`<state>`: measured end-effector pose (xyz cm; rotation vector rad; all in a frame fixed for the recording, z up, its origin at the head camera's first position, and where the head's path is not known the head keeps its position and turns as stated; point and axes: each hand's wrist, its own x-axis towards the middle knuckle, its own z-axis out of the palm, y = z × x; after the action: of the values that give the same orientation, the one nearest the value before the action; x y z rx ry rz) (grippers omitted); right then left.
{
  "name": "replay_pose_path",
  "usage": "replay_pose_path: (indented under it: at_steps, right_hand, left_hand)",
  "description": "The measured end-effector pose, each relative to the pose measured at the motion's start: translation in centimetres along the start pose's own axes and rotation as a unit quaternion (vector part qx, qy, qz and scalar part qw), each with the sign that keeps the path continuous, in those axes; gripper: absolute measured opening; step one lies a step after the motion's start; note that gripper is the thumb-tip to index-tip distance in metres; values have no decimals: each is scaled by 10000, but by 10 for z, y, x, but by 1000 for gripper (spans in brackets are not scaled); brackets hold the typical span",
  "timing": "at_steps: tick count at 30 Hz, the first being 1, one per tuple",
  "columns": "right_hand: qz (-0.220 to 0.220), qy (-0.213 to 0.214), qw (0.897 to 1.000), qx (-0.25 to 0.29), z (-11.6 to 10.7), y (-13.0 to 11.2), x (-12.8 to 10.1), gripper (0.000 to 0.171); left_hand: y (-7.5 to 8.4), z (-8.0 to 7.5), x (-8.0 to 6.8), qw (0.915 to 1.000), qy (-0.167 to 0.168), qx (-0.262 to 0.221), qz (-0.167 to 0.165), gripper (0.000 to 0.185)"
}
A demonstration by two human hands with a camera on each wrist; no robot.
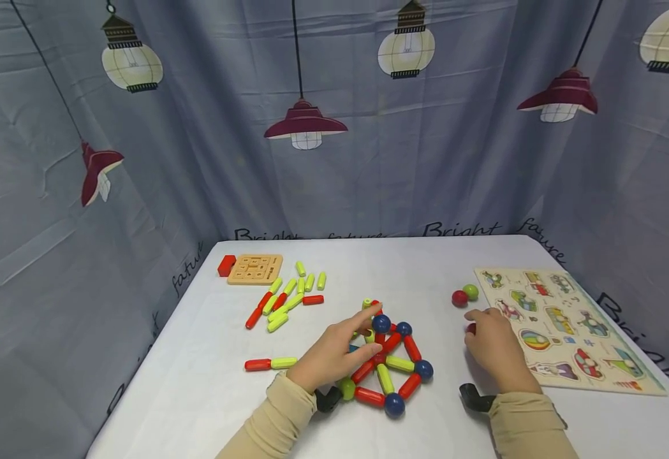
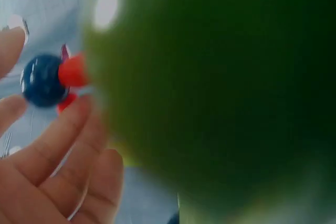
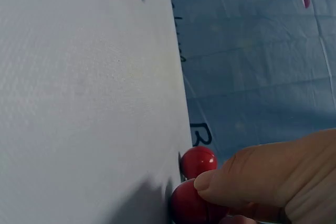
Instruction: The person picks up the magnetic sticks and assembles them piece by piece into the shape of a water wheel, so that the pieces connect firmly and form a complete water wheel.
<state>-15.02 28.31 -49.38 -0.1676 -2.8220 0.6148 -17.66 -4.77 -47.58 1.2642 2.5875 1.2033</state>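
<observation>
We judge this the ball-fetching step of a rod-and-ball build. Our left hand (image 1: 334, 354) rests on the magnetic rod-and-ball frame (image 1: 388, 366), fingers loosely curved, tips beside a blue ball (image 1: 381, 323); whether they grip it we cannot tell. Our right hand (image 1: 495, 347) pinches a red ball (image 3: 189, 205) at its fingertips, a second red ball (image 3: 198, 161) just beyond them. Next move likely calls for carrying it to an open rod end. Left wrist view is mostly blocked (a green blur).
</observation>
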Motion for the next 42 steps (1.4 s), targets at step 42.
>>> replay_pose_path:
  at_steps: [42]
  right_hand:
    - [-389,-1627,9232,3460,22,-127,65,36]
  left_hand:
    - [-3,14,-3,9923,839,433,805,43]
